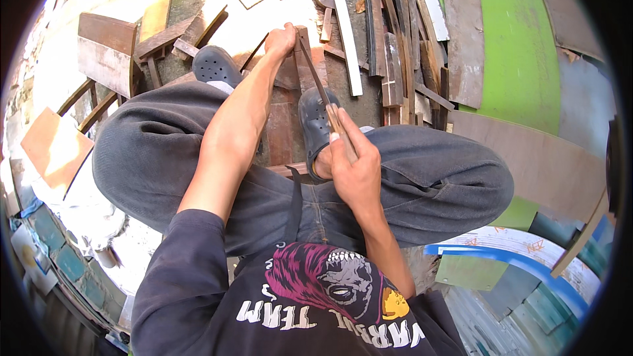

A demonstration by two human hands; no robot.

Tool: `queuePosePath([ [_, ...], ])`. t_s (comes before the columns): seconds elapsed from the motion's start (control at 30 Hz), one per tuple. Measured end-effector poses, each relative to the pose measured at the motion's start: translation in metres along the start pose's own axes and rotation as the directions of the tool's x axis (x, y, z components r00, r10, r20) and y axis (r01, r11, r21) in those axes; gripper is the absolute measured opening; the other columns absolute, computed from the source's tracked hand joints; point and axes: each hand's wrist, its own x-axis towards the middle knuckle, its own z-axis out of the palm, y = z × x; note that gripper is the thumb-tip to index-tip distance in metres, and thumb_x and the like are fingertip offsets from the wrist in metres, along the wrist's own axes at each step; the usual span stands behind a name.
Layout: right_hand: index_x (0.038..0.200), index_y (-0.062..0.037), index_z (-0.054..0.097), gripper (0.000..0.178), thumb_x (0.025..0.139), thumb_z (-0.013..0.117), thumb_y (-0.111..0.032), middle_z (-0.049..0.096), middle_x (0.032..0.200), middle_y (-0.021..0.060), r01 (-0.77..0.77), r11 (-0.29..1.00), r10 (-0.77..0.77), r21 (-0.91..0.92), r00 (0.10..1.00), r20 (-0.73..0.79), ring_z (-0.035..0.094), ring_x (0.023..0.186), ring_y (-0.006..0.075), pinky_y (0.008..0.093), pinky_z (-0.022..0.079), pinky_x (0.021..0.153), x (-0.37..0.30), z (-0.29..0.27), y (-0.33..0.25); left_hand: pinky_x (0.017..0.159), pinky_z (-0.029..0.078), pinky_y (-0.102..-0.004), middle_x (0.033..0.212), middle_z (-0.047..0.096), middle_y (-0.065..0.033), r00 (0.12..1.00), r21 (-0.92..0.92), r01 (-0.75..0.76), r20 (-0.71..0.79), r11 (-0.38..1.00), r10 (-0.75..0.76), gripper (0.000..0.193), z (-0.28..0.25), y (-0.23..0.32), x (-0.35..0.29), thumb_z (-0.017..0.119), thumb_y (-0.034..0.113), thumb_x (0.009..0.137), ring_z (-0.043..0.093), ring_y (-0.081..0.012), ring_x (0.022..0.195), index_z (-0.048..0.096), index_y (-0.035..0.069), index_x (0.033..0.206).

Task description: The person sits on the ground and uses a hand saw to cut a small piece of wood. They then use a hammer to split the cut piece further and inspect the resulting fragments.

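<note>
My right hand (356, 171) is wrapped round the wooden handle of a long tool with a narrow dark blade (312, 72). The blade is seen nearly edge-on, so its exact kind is unclear. It slants away to the far left, its tip over the far end of a brown wooden board (310, 82). My left hand (281, 41), on an outstretched arm, is closed at that far end, against the board's left edge. Its fingers are partly hidden. The board lies between my feet, beside my right clog (315, 122).
Long wood strips (392, 69) are piled at the right, with a white strip (348, 46) nearer the board. Cut wood pieces (109, 53) lie at the left beyond my left clog (216, 66). A green panel (517, 39) stretches along the right.
</note>
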Motion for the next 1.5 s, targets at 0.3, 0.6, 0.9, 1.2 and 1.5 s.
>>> queuePosePath([
  [0.3, 0.135, 0.0043, 0.057, 0.046, 0.093, 0.056, -0.016, 0.063, 0.128, 0.0277, -0.121, 0.991, 0.122, -0.063, 0.992, 0.017, 0.062, 0.122, 0.0365, 0.0362, 0.046, 0.103, 0.043, -0.009, -0.009, 0.077, 0.056, -0.0422, 0.094, 0.071, -0.0252, 0.996, -0.019, -0.005, 0.088, 1.000, 0.007, 0.064, 0.001, 0.026, -0.006, 0.042, 0.047, 0.095, 0.071, -0.0315, 0.075, 0.069, -0.011, 0.096],
  [0.6, 0.130, 0.0071, 0.061, 0.042, 0.093, 0.061, -0.014, 0.070, 0.114, 0.0276, -0.245, 0.966, 0.250, 0.085, 0.966, -0.056, 0.070, 0.104, 0.0268, 0.0323, 0.052, 0.090, 0.055, -0.026, 0.007, 0.093, 0.051, -0.0428, 0.095, 0.073, -0.0241, 0.986, 0.090, -0.005, 0.164, 0.996, -0.010, 0.076, 0.011, 0.029, -0.012, 0.038, 0.055, 0.095, 0.072, -0.0360, 0.085, 0.067, -0.013, 0.109],
  [0.9, 0.126, 0.0037, 0.064, 0.043, 0.091, 0.059, -0.020, 0.069, 0.114, 0.0290, -0.236, 0.969, 0.233, -0.074, 0.971, -0.048, 0.069, 0.108, 0.0359, 0.0382, 0.051, 0.094, 0.093, -0.017, -0.005, 0.103, 0.045, -0.0465, 0.121, 0.066, -0.0266, 0.961, 0.315, -0.276, 0.116, 0.908, 0.252, 0.056, 0.006, -0.056, 0.011, 0.041, 0.043, 0.095, 0.061, -0.0421, 0.117, 0.068, 0.002, 0.122],
  [1.2, 0.126, 0.0026, 0.065, 0.044, 0.090, 0.057, -0.022, 0.068, 0.112, 0.0309, -0.254, 0.960, 0.250, -0.117, 0.967, -0.046, 0.068, 0.106, 0.0400, 0.0400, 0.052, 0.093, 0.094, -0.017, -0.003, 0.102, 0.048, -0.0412, 0.122, 0.068, -0.0198, 0.912, 0.349, -0.388, 0.279, 0.853, 0.300, 0.047, -0.008, -0.079, -0.020, 0.064, 0.029, 0.083, 0.063, -0.0357, 0.117, 0.066, 0.010, 0.126],
  [1.5, 0.127, 0.0011, 0.065, 0.045, 0.090, 0.056, -0.024, 0.067, 0.115, 0.0315, -0.296, 0.934, 0.303, -0.197, 0.953, 0.003, 0.066, 0.111, 0.0405, 0.0409, 0.049, 0.098, 0.115, -0.008, -0.008, 0.102, 0.047, -0.0414, 0.122, 0.068, -0.0200, 0.878, 0.354, -0.425, 0.387, 0.833, 0.282, 0.048, -0.013, -0.091, -0.013, 0.062, 0.037, 0.086, 0.063, -0.0368, 0.116, 0.067, 0.009, 0.125],
])
